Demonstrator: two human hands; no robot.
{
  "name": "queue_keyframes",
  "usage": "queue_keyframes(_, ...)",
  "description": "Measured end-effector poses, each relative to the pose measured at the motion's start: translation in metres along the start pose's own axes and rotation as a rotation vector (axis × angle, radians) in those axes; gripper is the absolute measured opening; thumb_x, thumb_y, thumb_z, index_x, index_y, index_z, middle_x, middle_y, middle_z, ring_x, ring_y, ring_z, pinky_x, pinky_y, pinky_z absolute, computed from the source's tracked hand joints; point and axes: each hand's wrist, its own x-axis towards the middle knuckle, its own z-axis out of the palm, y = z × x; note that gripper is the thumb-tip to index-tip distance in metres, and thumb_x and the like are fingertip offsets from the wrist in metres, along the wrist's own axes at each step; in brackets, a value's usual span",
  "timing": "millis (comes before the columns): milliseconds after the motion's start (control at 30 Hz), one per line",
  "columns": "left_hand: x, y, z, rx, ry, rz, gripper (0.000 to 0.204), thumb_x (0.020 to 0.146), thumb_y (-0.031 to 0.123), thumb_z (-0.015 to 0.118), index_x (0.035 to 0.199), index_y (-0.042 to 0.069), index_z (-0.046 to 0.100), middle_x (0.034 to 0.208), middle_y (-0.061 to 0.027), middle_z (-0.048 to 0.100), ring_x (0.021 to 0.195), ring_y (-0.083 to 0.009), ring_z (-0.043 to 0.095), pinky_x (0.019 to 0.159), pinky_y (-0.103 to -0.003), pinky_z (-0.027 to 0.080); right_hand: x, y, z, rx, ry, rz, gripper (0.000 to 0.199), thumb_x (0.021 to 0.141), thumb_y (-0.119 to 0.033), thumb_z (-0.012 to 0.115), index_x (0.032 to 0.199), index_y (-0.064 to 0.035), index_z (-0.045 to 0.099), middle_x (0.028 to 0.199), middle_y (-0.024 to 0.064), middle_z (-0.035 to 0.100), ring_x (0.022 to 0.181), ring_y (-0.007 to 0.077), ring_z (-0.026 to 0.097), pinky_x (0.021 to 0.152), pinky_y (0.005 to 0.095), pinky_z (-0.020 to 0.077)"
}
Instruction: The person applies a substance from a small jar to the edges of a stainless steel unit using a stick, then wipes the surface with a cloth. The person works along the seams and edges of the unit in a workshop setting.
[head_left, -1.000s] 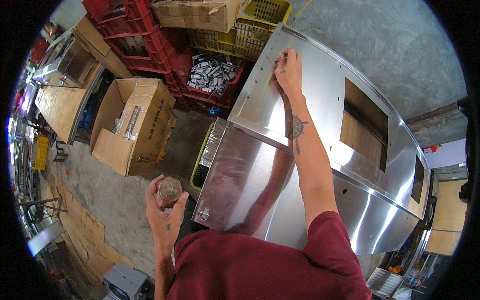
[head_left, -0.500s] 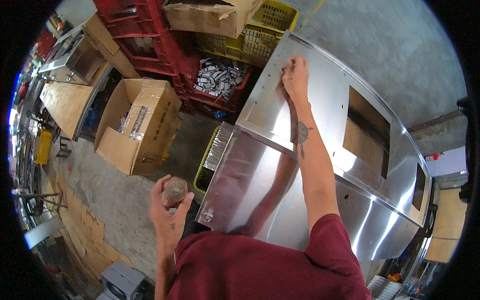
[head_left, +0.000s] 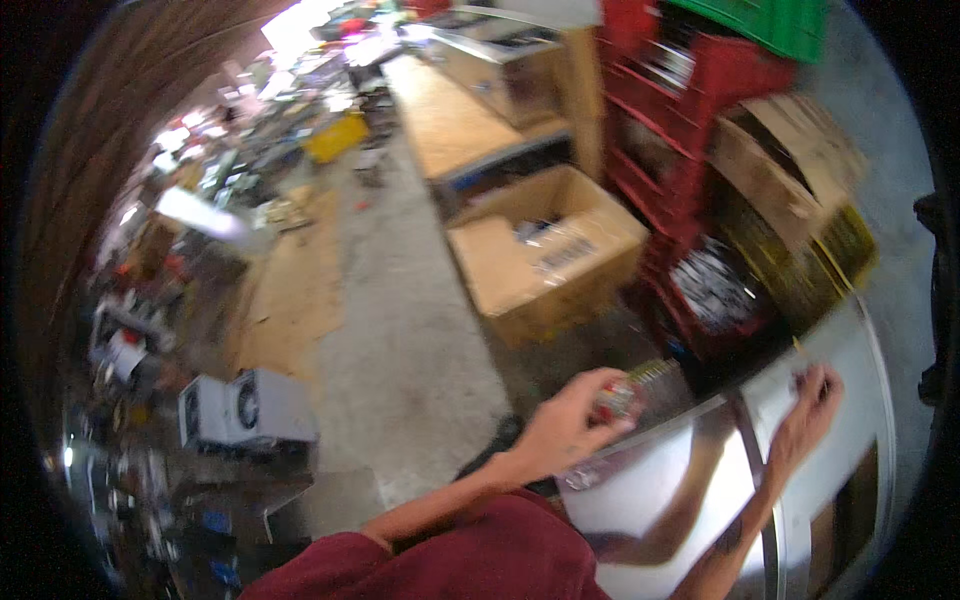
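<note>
My left hand (head_left: 568, 425) is closed around a small round jar (head_left: 617, 400), reddish at the side with a murky top, held over the near corner of the metal cabinet. Over the cabinet's upper panel, my right hand (head_left: 812, 410) is closed with fingertips pinched together. A thin yellowish tip sticks out beyond those fingers; motion blur hides what the rest of it is. Beneath both hands lies the shiny sheet-metal cabinet (head_left: 690, 492), which mirrors my arm. Whether the right fingers touch its surface, I cannot tell.
An open cardboard box (head_left: 500, 265) stands beyond my left hand. Red crates (head_left: 650, 190), one filled with small metal parts (head_left: 712, 285), are stacked beside a yellow crate (head_left: 850, 245) topped by another carton (head_left: 785, 160). A grey speaker-like box (head_left: 270, 405) sits on the floor at left.
The view has swung left, so the cabinet now sits at lower right. My hands are closer together, with the jar still in the left and the right still pinched over the panel.
</note>
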Motion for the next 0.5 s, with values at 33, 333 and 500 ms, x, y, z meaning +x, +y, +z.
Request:
queue_keyframes(33, 0.002, 0.002, -0.004, 0.027, 0.016, 0.067, 0.070, 0.099, 0.027, 0.087, 0.155, 0.006, 0.052, 0.135, -0.0140, 0.067, 0.105, -0.0201, 0.074, 0.087, -0.037, 0.063, -0.022, -0.031, 0.007, 0.103, -0.030, 0.053, 0.030, 0.119, -0.027, 0.056, 0.131, 0.0005, 0.060, 0.112, 0.0090, 0.065, 0.101, 0.0158, 0.064, 0.096, 0.0310, 0.0558)
queue_keyframes(333, -0.022, 0.016, 0.000, 0.100, 0.088, 0.152, 0.071, 0.100, 0.028, 0.085, 0.158, 0.008, 0.048, 0.134, -0.0149, 0.068, 0.098, -0.0221, 0.074, 0.081, -0.036, 0.063, -0.103, -0.103, 0.023, 0.198, -0.366, 0.011, 0.006, 0.115, -0.005, 0.053, 0.116, -0.0021, 0.058, 0.110, 0.0093, 0.058, 0.093, 0.0152, 0.055, 0.084, 0.0295, 0.0474)
queue_keyframes(500, -0.022, 0.026, 0.001, 0.071, 0.060, 0.088, 0.070, 0.097, 0.029, 0.089, 0.154, 0.008, 0.054, 0.134, -0.0133, 0.068, 0.101, -0.0189, 0.073, 0.082, -0.035, 0.062, -0.109, -0.108, 0.019, 0.102, -0.358, -0.187, 0.004, 0.106, 0.002, 0.062, 0.110, 0.0005, 0.063, 0.106, 0.0148, 0.062, 0.096, 0.0265, 0.061, 0.088, 0.0357, 0.0519)
